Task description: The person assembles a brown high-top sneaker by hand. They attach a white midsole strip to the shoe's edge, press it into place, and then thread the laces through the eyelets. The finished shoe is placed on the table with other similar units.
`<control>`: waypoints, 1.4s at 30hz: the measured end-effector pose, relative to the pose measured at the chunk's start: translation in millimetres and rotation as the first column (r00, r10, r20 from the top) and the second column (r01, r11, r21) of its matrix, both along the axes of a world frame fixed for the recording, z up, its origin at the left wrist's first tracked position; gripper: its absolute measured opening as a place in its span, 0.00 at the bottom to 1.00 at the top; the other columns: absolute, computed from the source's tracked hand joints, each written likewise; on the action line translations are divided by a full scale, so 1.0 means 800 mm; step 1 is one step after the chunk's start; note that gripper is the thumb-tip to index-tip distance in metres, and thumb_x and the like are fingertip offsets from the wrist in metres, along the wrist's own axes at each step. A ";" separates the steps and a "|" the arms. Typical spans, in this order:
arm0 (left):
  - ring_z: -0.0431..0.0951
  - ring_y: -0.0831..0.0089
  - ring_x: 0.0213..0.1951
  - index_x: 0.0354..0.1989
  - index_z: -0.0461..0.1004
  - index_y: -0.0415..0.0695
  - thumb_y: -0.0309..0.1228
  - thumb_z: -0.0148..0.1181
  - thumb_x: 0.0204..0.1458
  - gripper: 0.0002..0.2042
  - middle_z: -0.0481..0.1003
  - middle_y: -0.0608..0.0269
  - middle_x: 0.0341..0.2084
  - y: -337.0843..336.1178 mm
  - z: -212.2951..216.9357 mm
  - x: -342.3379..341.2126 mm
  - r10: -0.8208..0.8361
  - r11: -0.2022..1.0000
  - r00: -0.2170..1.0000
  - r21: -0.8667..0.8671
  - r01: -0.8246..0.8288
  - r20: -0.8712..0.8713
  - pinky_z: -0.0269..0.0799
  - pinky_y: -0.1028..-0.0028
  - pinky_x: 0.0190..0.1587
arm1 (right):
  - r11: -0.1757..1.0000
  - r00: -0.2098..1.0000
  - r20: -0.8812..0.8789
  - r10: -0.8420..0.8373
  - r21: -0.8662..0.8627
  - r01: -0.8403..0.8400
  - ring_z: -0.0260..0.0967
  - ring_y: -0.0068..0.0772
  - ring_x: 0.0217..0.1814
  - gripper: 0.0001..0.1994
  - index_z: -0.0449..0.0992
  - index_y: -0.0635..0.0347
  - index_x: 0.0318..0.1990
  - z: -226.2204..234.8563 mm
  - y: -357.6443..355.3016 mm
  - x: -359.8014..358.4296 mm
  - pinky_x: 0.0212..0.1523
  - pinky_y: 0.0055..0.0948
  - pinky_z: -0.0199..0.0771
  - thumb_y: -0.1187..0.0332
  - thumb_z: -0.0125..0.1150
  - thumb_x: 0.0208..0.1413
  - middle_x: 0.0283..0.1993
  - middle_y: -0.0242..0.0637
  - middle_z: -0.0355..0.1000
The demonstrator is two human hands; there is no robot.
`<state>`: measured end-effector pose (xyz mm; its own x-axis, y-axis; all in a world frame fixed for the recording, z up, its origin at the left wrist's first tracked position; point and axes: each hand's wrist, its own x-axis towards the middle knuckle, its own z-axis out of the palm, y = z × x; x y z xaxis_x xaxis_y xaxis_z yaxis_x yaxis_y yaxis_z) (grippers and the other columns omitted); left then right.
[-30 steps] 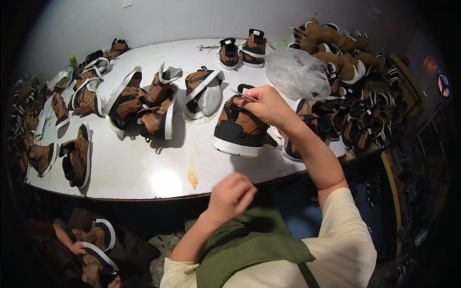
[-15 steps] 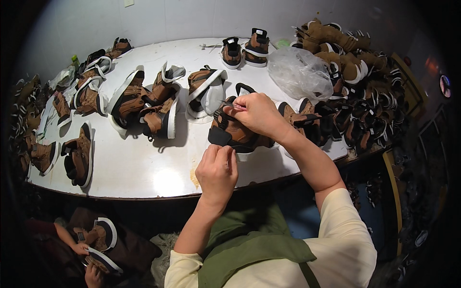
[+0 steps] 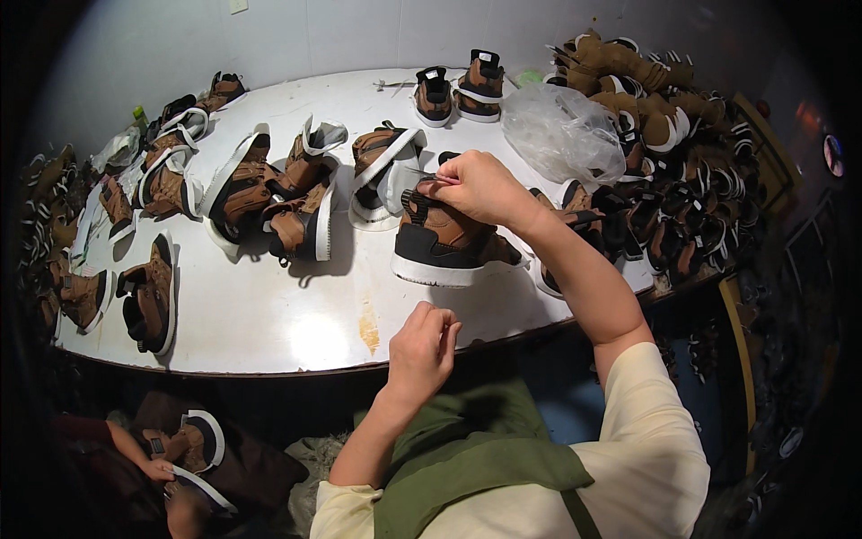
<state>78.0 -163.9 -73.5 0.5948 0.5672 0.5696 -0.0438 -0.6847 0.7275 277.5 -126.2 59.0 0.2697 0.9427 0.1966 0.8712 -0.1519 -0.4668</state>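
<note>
A brown and black sneaker (image 3: 442, 242) with a white sole stands near the table's front edge. My right hand (image 3: 485, 187) is over its top, fingers pinched round a thin, pointed metal tool (image 3: 437, 180) whose exact kind is hard to make out. Part of the shoe's collar is hidden by that hand. Closer to me, clear of the shoe, my left hand (image 3: 422, 346) has its fingers curled together; whatever they may hold is hidden. Just beyond the shoe lies another sneaker (image 3: 375, 153) with white paper stuffing.
Several brown sneakers (image 3: 242, 184) lie on the white table (image 3: 260, 296) to the left. A clear plastic bag (image 3: 561, 135) and a large heap of shoes (image 3: 682, 171) fill the right. Below left, another person's hands (image 3: 160, 469) hold a shoe.
My left hand has come away from the sneaker, toward me. The shoe now sits more upright with its white sole showing. My right hand has risen slightly, still pinching the tool.
</note>
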 end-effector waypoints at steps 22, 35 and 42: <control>0.72 0.57 0.27 0.31 0.69 0.39 0.21 0.60 0.47 0.06 0.68 0.56 0.27 0.042 -0.029 0.002 0.288 0.953 0.956 0.116 -0.281 -0.048 0.69 0.64 0.29 | 0.994 0.981 0.162 0.110 -0.042 -0.104 0.74 0.53 0.32 0.14 0.79 0.60 0.24 -0.046 0.003 -0.052 0.35 0.44 0.75 0.58 0.61 0.50 0.25 0.50 0.75; 0.69 0.80 0.20 0.34 0.67 0.38 0.31 0.61 0.55 0.10 0.72 0.66 0.24 0.049 -0.047 -0.014 0.157 0.428 0.971 -0.899 0.097 0.179 0.64 0.80 0.23 | 0.994 0.974 0.208 0.092 0.039 -0.102 0.74 0.51 0.30 0.11 0.79 0.58 0.24 -0.046 0.001 -0.051 0.33 0.43 0.75 0.60 0.61 0.49 0.23 0.47 0.74; 0.75 0.76 0.25 0.43 0.65 0.36 0.29 0.60 0.55 0.14 0.74 0.62 0.28 0.051 -0.070 -0.009 0.267 0.431 0.936 -0.897 0.096 0.228 0.69 0.80 0.23 | 0.927 0.933 0.335 0.135 0.289 -0.238 0.74 0.45 0.27 0.08 0.73 0.60 0.23 -0.091 -0.027 -0.071 0.28 0.39 0.74 0.66 0.61 0.46 0.22 0.42 0.73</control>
<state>70.7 -123.3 -129.7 0.4189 0.8943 -0.1575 -0.3524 0.3200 0.8794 220.7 -147.4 -14.1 -0.0262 0.8416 0.5394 0.9753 0.1400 -0.1710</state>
